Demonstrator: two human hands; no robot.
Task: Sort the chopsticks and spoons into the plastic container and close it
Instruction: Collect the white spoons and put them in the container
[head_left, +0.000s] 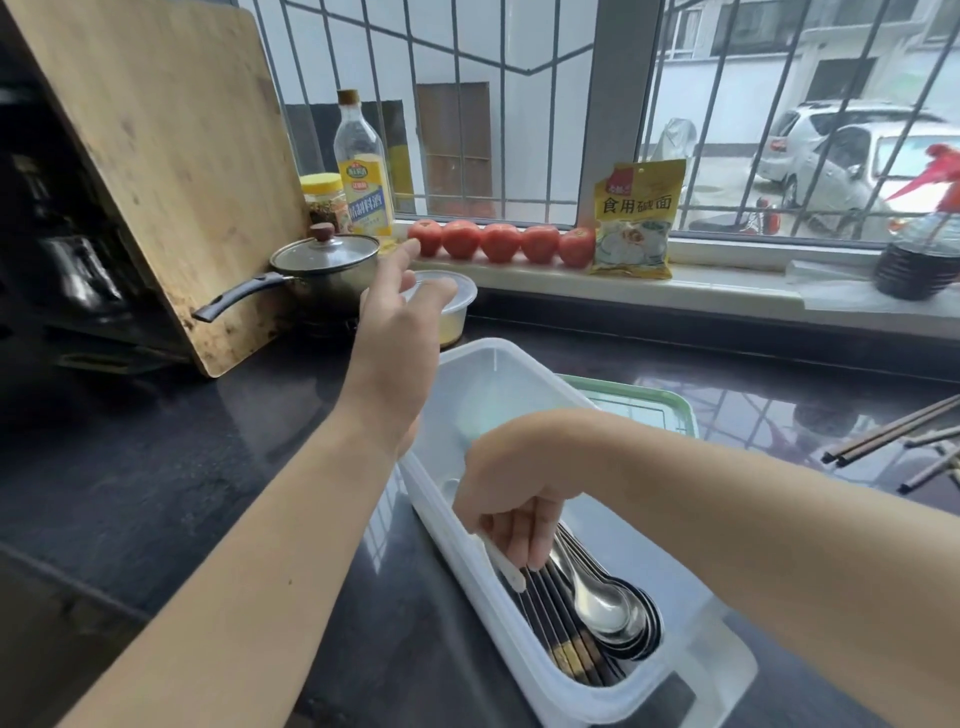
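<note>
A long clear plastic container (483, 379) lies on the dark counter. Inside it are dark chopsticks (558, 623) and a nest of steel spoons (608, 603) at the near end. My right hand (511, 512) reaches down into the container, fingers curled around a white spoon (501, 561) and touching the chopsticks. My left hand (400, 317) hovers above the far left rim, fingers relaxed, holding nothing. The green-rimmed lid (649, 402) lies flat behind the container. More chopsticks (893, 441) lie loose on the counter at the right.
A round lidded tub (457, 306) and a saucepan with glass lid (322, 265) stand behind my left hand. A wooden cutting board (156, 156) leans at the left. Tomatoes (498, 241), a bottle (363, 171) and a yellow packet (634, 218) line the windowsill.
</note>
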